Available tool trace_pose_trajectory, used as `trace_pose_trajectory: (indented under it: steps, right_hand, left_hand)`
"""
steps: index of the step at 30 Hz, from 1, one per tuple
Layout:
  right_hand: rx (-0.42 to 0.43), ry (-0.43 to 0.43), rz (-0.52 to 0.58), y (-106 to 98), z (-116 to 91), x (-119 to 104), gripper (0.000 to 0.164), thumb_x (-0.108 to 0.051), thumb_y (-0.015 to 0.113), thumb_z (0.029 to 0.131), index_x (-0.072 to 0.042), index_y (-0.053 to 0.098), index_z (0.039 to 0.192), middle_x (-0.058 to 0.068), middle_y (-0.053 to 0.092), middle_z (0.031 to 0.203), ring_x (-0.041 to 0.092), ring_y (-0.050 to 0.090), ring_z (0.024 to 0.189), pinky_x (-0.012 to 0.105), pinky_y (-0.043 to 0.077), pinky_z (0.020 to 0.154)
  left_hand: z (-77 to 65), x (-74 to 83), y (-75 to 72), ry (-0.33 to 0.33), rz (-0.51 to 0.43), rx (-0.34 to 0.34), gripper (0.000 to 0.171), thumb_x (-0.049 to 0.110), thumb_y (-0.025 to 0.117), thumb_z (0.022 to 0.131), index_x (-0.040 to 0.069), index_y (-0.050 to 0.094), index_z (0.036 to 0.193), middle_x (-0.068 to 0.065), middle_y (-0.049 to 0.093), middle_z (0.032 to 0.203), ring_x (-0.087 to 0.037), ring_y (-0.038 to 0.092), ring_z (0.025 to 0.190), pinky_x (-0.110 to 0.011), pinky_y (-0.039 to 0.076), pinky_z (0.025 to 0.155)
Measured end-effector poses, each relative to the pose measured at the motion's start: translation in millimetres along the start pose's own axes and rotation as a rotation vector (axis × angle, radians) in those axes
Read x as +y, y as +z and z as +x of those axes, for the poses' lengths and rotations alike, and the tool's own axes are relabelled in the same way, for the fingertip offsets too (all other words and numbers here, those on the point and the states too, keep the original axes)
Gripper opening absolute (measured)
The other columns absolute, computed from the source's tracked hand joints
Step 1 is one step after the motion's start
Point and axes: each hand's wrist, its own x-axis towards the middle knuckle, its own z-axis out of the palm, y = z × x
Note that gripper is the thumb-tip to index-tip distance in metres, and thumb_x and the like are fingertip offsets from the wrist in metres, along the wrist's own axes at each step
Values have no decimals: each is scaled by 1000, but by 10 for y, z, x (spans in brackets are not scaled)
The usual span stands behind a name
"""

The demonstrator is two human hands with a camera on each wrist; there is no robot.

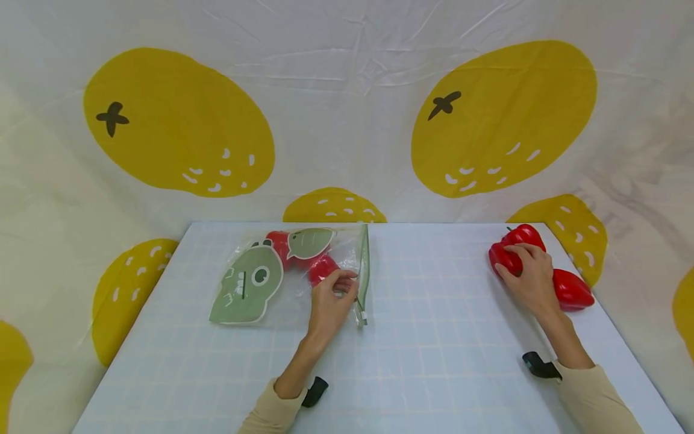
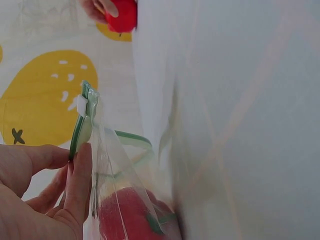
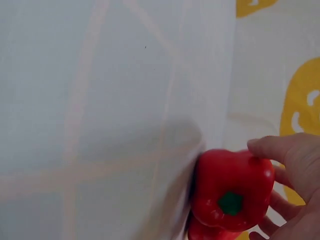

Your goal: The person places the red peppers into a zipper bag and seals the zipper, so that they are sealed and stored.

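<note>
A clear zip bag (image 1: 298,301) with green cartoon prints lies on the left half of the table, red bell peppers (image 1: 323,269) showing through its plastic. Thumb and fingers of my left hand (image 1: 332,304) pinch the green zip edge (image 2: 76,135) near its white slider (image 2: 82,106); the left wrist view shows the bag's mouth parted. At the right, my right hand (image 1: 534,280) curls its thumb and fingers round a red bell pepper (image 3: 232,185) with a green stem end. Beside that hand lie two more red peppers, one behind (image 1: 525,235) and one to the right (image 1: 573,290).
The table (image 1: 434,349) has a pale checked cover. Behind it hangs a white cloth (image 1: 347,120) printed with big yellow fruit. A black strap or camera part (image 1: 541,365) sits at the right wrist, a similar one (image 1: 314,392) at the left.
</note>
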Motion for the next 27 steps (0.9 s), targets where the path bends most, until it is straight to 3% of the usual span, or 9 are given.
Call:
trace_pose_trajectory:
  steps: [18,27]
  right_hand:
    - [15,-31,-66,-30,-34,-16,64,2,82,80,12,54,136,34,45,140,54,38,128,76,47,85]
    - [34,-20,-27,-24,-42,-19,62,-1,81,82,11,55,136,34,47,139,53,41,126,75,48,85]
  left_hand:
    - [-19,-11,4,-12,-19,-12,15,3,75,92,4,74,107,-8,74,95,-21,69,83,-21,58,73]
    - [-16,-8,13,-23,-7,-7,15,4,76,91,5,74,106,-6,74,94,-19,69,82,-22,58,72]
